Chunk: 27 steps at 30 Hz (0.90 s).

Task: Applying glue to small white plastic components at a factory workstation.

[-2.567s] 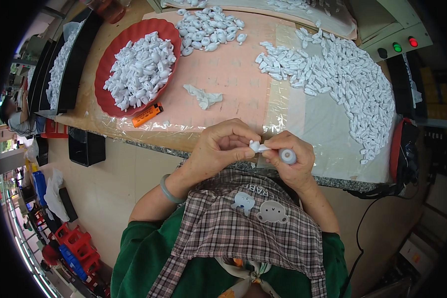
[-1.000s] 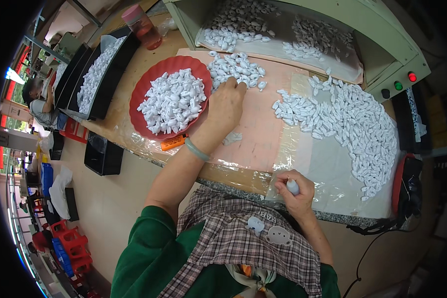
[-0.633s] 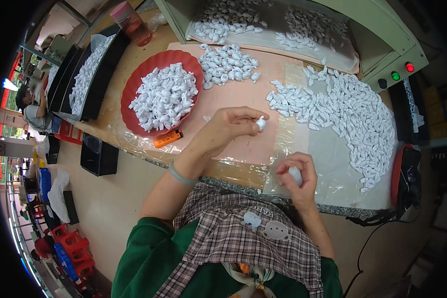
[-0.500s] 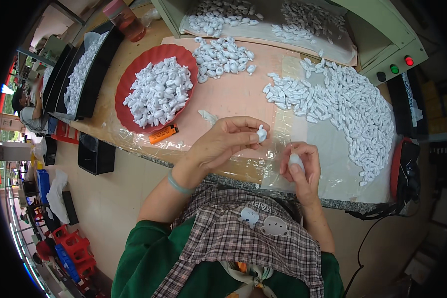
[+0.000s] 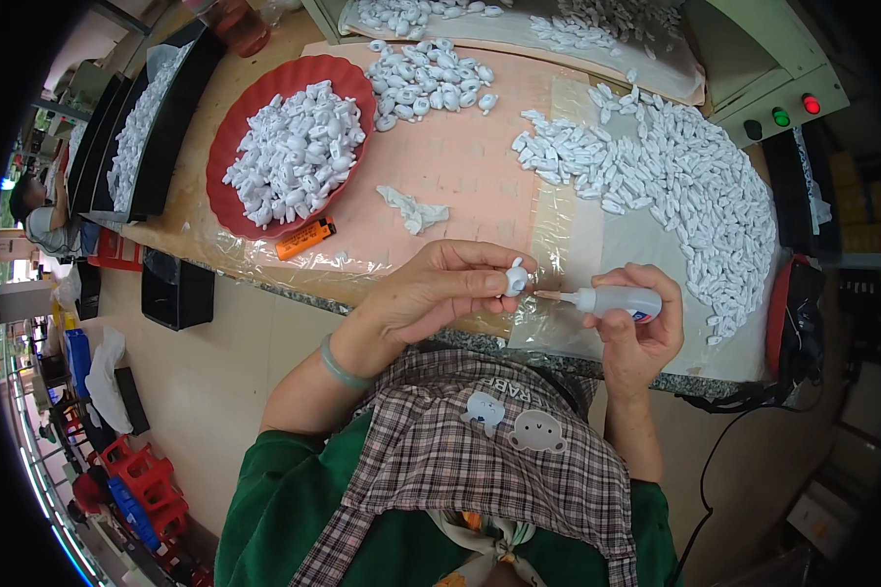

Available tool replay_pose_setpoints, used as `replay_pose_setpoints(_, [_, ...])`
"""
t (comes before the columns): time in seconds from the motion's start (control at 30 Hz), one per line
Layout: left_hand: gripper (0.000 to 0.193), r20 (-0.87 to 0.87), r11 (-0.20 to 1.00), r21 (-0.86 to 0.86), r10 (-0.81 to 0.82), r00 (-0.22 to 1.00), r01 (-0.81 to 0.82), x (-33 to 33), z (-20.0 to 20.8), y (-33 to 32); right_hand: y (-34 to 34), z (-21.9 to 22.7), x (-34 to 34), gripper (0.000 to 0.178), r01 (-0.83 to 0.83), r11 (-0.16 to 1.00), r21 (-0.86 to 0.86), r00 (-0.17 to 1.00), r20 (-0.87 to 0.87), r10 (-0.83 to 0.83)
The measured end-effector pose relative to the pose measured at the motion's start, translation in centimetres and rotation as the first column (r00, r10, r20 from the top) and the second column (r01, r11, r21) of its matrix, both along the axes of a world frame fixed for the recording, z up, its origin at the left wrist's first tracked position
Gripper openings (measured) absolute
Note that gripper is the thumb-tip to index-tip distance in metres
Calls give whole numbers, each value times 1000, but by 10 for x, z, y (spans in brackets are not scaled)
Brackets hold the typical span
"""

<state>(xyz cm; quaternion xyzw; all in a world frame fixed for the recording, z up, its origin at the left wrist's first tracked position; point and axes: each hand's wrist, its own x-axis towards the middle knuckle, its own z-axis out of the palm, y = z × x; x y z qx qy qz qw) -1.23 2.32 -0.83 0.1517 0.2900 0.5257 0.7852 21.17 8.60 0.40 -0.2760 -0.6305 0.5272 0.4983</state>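
Note:
Between the thumb and fingers of my left hand is a small white plastic piece with a rounded body and a little knob on top. My right hand grips a small translucent squeeze bottle, lying sideways with its thin nozzle toward the white piece. The nozzle tip is close to the piece; whether they touch I cannot tell. Beyond my hands, a red scalloped bowl is heaped with white pieces. Loose rounded white pieces lie right of the bowl, and many elongated ones spread over the table's right side.
An orange lighter and a crumpled white tissue lie near the bowl. Black trays of white pieces stand at the left. A pale green metal cabinet with buttons is at the back right. Another person sits far left.
My right hand has turned the bottle sideways, bringing its nozzle toward the piece in my left hand. The whole view has shifted slightly, with the table appearing higher and further left.

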Motion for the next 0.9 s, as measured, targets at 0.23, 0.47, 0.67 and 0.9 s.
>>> replay_pose_setpoints(0.23, [35,-20,1000,-2,-8,1000,8,0,0,-2,-3,4,6,42,24,989,143,997,66,-34])
replay_pose_setpoints(0.47, [35,-9,1000,-12,-9,1000,9,-1,-4,-3,-3,1,6,45,45,975,216,987,139,-76])
replay_pose_setpoints(0.67, [34,9,1000,6,-20,1000,20,-1,-8,-2,-2,0,6,42,20,970,241,986,158,-60])
replay_pose_setpoints(0.9, [34,-17,999,2,-36,999,36,1,-8,-2,-2,0,6,40,0,977,215,986,162,-36])
